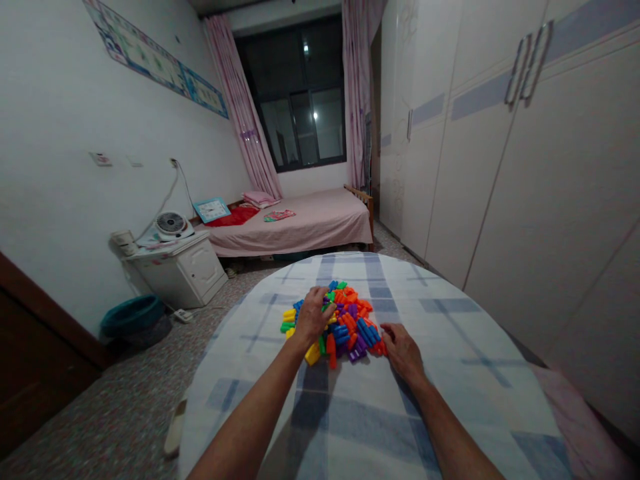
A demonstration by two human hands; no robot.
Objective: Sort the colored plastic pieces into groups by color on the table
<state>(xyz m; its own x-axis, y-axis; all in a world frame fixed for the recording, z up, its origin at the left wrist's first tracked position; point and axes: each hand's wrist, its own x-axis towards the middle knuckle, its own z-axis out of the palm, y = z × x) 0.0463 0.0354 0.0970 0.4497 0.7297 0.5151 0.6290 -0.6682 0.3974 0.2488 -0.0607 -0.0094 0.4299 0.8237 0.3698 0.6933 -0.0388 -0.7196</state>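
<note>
A heap of small plastic building blocks [349,313] in orange, blue, purple, green and yellow lies on the round table. My left hand [314,315] rests over the heap's left side, thumb and fingers apart, with bits of green and yellow showing between them. Its palm hides the blocks beneath. At the right edge of the heap, my right hand [404,351] has its fingers loosely bent and apart, fingertips beside the orange-red blocks [379,348]. A cluster of blue blocks [369,332] sits just left of it. Yellow blocks [313,355] lie at the near left edge.
A checked blue-and-white cloth [450,393] covers the table. Beyond stands a bed [320,217] under a window. To the left are a white cabinet [200,270] with a fan [173,225] and a teal bin [131,315]. Tall wardrobes [500,187] line the right.
</note>
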